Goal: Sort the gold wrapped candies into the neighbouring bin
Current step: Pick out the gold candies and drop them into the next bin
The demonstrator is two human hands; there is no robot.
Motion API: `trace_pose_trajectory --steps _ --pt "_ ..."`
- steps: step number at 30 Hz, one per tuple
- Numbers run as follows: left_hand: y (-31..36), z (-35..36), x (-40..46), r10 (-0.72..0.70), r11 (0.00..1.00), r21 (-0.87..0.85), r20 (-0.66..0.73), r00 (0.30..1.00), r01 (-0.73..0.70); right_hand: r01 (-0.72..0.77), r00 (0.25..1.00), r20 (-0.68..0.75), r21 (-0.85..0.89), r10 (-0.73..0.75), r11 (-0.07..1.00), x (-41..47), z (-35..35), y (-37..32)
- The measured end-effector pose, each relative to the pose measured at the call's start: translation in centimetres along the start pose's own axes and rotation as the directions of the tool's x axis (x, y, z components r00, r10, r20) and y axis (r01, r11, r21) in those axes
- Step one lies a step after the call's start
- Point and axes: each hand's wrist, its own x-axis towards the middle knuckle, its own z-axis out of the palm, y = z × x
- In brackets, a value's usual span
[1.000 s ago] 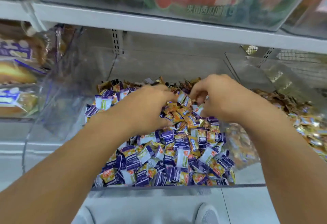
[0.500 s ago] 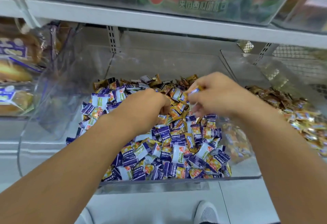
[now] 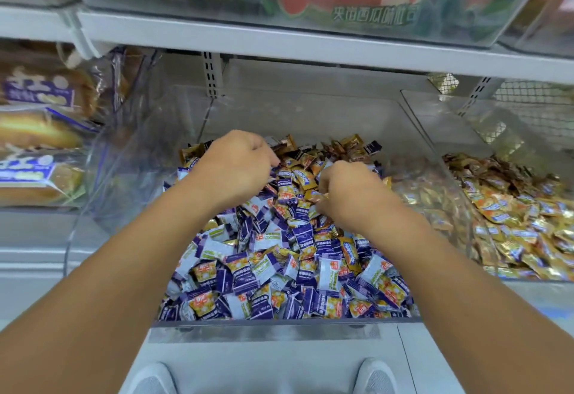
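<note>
- Our left hand (image 3: 236, 166) and right hand (image 3: 351, 194) curl into the clear plastic bin (image 3: 279, 326) — right pinching a gold-wrapped candy (image 3: 320, 197), left's contents hidden.
- We should lift cleanly, leaving purple-wrapped candies (image 3: 304, 235) behind.

You have two hands, the left hand (image 3: 236, 166) and right hand (image 3: 351, 194), over two clear bins: the mixed bin (image 3: 267, 330) and neighbouring bin (image 3: 413, 104). The candies are too many to count.

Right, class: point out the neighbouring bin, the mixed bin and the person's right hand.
neighbouring bin (image 3: 435, 145): head view, clear left wall.
mixed bin (image 3: 279, 322): head view, front rim.
right hand (image 3: 351, 194): head view, back of hand.
</note>
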Motion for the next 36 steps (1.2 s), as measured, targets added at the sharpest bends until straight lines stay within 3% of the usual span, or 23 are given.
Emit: trace_pose_trajectory --steps 2,4,5,6,7,8,9,11,12,13,15,17,19,22,25,27,30,31,33,35,36 --pt "-0.4 -0.1 -0.1 0.075 0.985 0.157 -0.006 0.997 -0.074 -0.002 1.0 0.023 0.117 -0.001 0.993 0.0 -0.8 0.5" --pt "-0.6 0.0 -0.1 0.14 0.955 0.266 -0.004 0.99 -0.134 -0.082 0.995 0.081 0.466 0.049 0.881 -0.5 -2.3 0.5" --pt "-0.6 0.1 -0.1 0.168 0.944 0.288 0.003 0.986 -0.162 -0.17 0.985 0.15 0.701 0.09 0.693 -0.7 -3.0 0.4" --pt "-0.6 0.3 0.1 0.191 0.936 0.298 0.013 0.981 -0.186 -0.261 0.965 0.25 0.869 0.08 0.42 -1.0 -3.7 0.3" --pt "-0.6 0.4 0.3 0.216 0.927 0.307 0.026 0.976 -0.213 -0.33 0.943 0.331 0.929 0.027 0.166 -1.3 -4.4 0.2" --pt "-0.7 0.6 0.5 0.244 0.915 0.321 0.045 0.969 -0.246 -0.375 0.927 0.375 0.927 -0.023 -0.005 -1.5 -4.8 0.3" --pt "-0.7 0.8 0.7 0.269 0.9 0.336 0.073 0.96 -0.278 -0.399 0.917 0.396 0.911 -0.05 -0.105 -1.5 -5.1 0.4" --pt "-0.7 1.5 0.9 0.301 0.865 0.376 0.142 0.943 -0.333 -0.412 0.91 0.413 0.892 -0.034 -0.188 -1.4 -5.1 0.7" --pt "-0.7 1.9 1.0 0.308 0.838 0.414 0.181 0.934 -0.357 -0.394 0.916 0.402 0.904 0.011 -0.168 -1.2 -4.9 0.9" --pt "-0.5 2.3 1.1 0.305 0.805 0.462 0.218 0.927 -0.373 -0.358 0.928 0.363 0.931 0.081 -0.072 -1.0 -4.7 1.0" --pt "-0.1 3.1 1.2 0.291 0.734 0.556 0.264 0.92 -0.391 -0.272 0.952 0.198 0.897 0.234 0.349 -0.9 -4.5 1.0" --pt "0.3 3.4 1.2 0.292 0.698 0.599 0.263 0.92 -0.393 -0.204 0.965 0.004 0.643 0.263 0.738 -0.7 -4.0 1.1" --pt "0.3 3.6 1.1 0.319 0.694 0.592 0.257 0.912 -0.41 -0.138 0.981 -0.079 0.357 0.177 0.924 -0.7 -3.8 1.2" --pt "0.4 4.2 0.7 0.401 0.664 0.563 0.288 0.869 -0.493 -0.11 0.994 -0.009 0.09 0.112 0.99 -0.9 -3.7 1.3" --pt "0.7 5.1 0.6 0.424 0.636 0.576 0.295 0.856 -0.514 -0.084 0.996 0.021 0.027 0.084 0.996 -1.2 -3.3 1.7" --pt "0.6 5.1 0.8 0.422 0.678 0.548 0.256 0.87 -0.49 -0.046 0.999 0.007 0.014 0.046 0.999 -1.3 -2.5 1.8" --pt "0.7 4.1 0.8 0.391 0.834 0.352 0.167 0.905 -0.425 -0.019 1.0 -0.023 -0.016 0.019 1.0 -1.5 -1.4 1.5" --pt "1.0 3.5 0.7 0.34 0.906 0.228 0.111 0.934 -0.356 -0.016 0.999 -0.038 -0.009 0.016 1.0 -1.5 -1.3 1.4" --pt "1.5 2.6 0.6 0.074 0.984 -0.164 0.017 0.997 -0.071 -0.01 0.997 -0.078 0.027 0.012 1.0 -1.3 -1.6 1.7" --pt "1.7 1.9 0.5 -0.198 0.806 -0.54 0.14 0.97 0.242 -0.014 0.996 -0.09 0.161 0.028 0.987 -1.2 -2.3 2.1" --pt "1.6 1.7 0.5 -0.233 0.684 -0.644 0.253 0.939 0.343 -0.03 0.995 -0.082 0.316 0.058 0.948 -1.2 -2.7 2.0"
